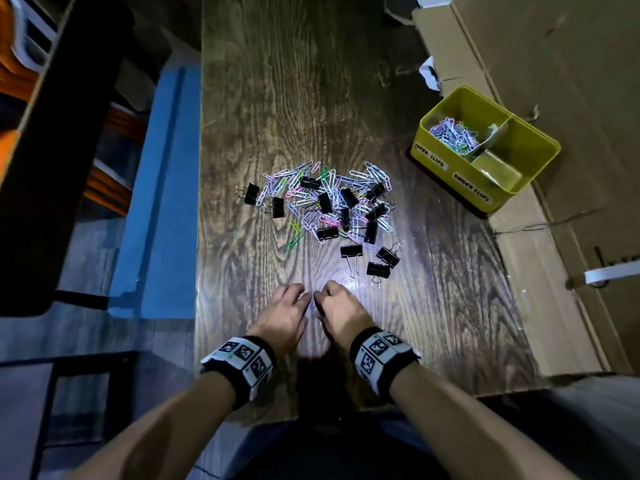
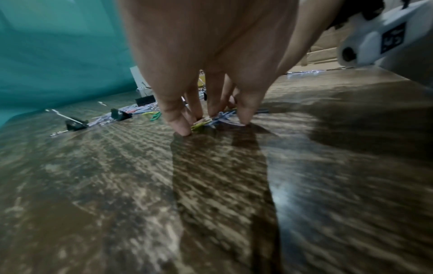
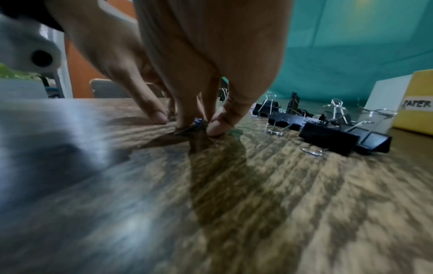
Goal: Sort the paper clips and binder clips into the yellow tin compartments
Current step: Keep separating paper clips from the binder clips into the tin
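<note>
On a dark wood-grain table (image 1: 450, 323), near its front edge, a person's left hand (image 1: 282, 315) and right hand (image 1: 341, 311) meet with fingertips down, corralling a small bunch of coloured paper clips (image 2: 212, 119) between them. The left wrist view shows the left hand's fingers (image 2: 178, 118) curled onto the wood around that bunch, touching it; whether they have truly pinched it free of the surface cannot be told. The right hand likewise has thumb and fingers (image 3: 219, 126) drawn together on a few clips at the tabletop, apparently gathering them so that several can be lifted in one go. Just beyond the hands lies the mixed pile (image 1: 325, 202) of pastel paper clips and black binder clips (image 1: 351, 251), with the nearest binder clips just to the right of the right hand and apparently left alone for now. Farther right, well apart from the pile, the yellow tin (image 1: 533, 178) sits partly on flattened cardboard (image 1: 554, 271), its labels facing the person so each kind can be matched to its slot. The paper-clip compartment (image 1: 450, 133) already holds a heap of clips, while the binder-clip compartment (image 1: 498, 169) looks empty, suggesting paper clips are being cleared first and most sorting remains.
</note>
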